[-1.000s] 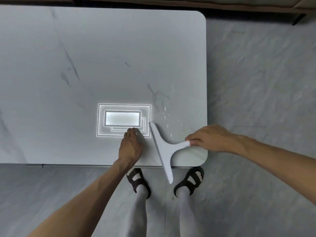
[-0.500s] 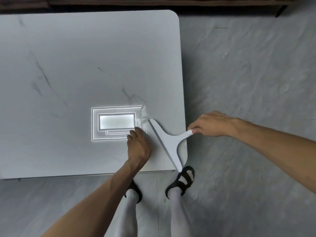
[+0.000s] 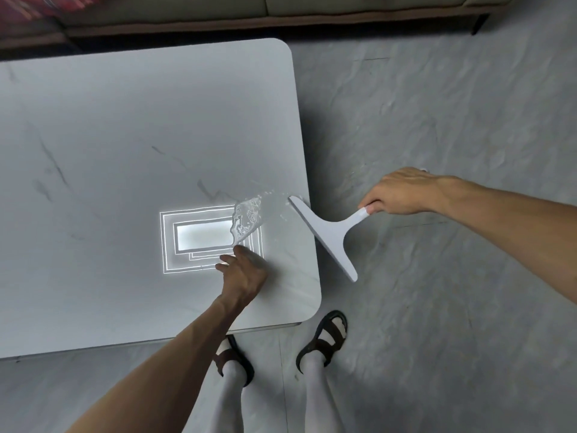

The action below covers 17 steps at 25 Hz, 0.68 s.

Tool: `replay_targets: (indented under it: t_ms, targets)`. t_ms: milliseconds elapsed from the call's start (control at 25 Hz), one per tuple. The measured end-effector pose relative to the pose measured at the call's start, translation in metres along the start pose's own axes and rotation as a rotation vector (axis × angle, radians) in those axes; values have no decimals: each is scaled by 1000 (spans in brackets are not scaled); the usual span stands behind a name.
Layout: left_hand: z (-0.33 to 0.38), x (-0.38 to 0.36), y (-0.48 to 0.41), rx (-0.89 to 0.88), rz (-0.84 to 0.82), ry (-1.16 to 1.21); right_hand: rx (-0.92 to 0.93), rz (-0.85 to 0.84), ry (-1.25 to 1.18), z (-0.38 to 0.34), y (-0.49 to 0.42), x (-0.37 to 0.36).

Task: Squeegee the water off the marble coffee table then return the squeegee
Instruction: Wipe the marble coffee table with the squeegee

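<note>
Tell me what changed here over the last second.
The right hand drew the squeegee rightward off the table's right edge; it now hangs mostly over the floor, with only its far tip at the edge. A puddle now shows beside the bright reflection. Unchanged: the right hand grips the squeegee and the left hand rests flat on the table.

On the marble coffee table (image 3: 125, 135) lie a water puddle (image 3: 246, 220) and, just beside it, the left hand (image 3: 246, 276).
</note>
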<state>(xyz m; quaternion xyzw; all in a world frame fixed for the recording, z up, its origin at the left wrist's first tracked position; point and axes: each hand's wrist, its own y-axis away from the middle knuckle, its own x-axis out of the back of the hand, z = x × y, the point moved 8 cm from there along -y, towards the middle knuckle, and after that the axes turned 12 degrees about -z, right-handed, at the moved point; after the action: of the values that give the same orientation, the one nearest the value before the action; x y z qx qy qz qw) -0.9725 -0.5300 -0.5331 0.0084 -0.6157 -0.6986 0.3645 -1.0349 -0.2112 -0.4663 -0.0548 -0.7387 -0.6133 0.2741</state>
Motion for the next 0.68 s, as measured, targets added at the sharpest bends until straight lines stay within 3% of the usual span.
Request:
replay_targets:
  t_ms: [240, 480, 680]
  targets:
    - [-16, 15, 2, -50, 83, 136, -45, 64, 57, -5, 20, 22]
    - [-91, 91, 13, 33, 359, 262, 285, 28, 10, -164, -26, 31]
    - [-130, 115, 0, 67, 302, 228, 358, -71, -100, -265, -73, 27]
